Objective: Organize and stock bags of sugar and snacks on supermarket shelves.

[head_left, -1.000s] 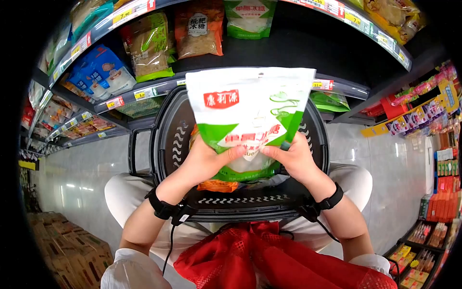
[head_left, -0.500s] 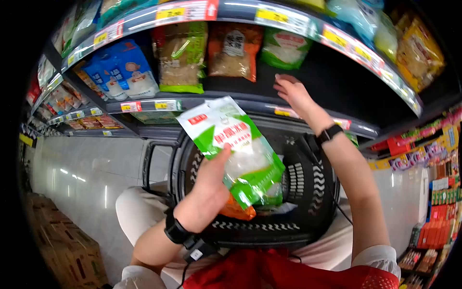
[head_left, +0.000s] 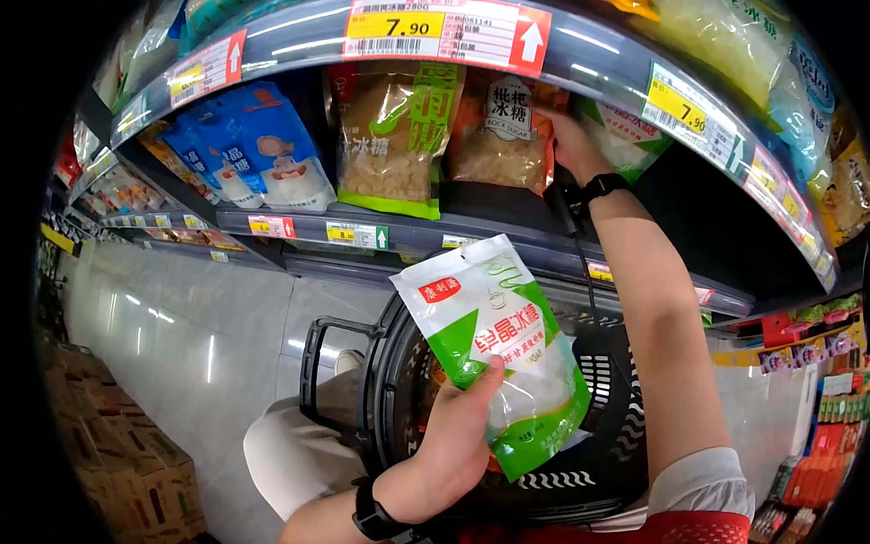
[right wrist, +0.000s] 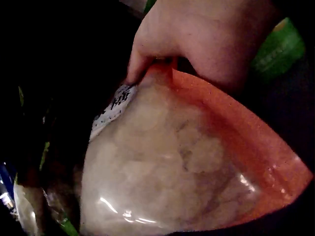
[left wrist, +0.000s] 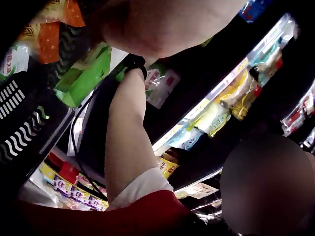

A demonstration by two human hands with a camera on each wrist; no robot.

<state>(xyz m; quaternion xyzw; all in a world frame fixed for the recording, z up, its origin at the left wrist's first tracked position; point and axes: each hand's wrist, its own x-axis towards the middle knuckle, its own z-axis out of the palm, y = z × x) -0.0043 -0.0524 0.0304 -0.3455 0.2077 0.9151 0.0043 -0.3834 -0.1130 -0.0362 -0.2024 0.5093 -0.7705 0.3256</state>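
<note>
White-and-green pouch (head_left: 503,363) shows a white upper part, broad green panels and, lower down, a clear window with pale contents; red lettering crosses its middle, a red logo sits near one top corner, and a small cup drawing lies between. It leans, top toward the person's left, above the black basket (head_left: 385,363); the left hand (head_left: 444,449) holds it by its lower left side, so that most of the pouch lies beyond and to the right of that hand; the thumb presses on the front, while the other fingers are hidden behind.

Orange bag (head_left: 503,145) stands on the dark shelf (head_left: 489,204); it has orange borders, a clear front full of tan lumps, and a white label with black characters; the right hand (head_left: 569,140) is at its upper right, and in the right wrist view the fingers pinch its gathered top edge, the bag hanging below them in that view.

Around it on the shelf are the blue bags (head_left: 263,150) at far left, the green-and-brown bag (head_left: 394,136) just left of the orange bag, and a second white-and-green bag (head_left: 625,140), partly hidden behind the right hand and wrist; smallest are the price tags (head_left: 396,25) along the shelf edges.
</note>
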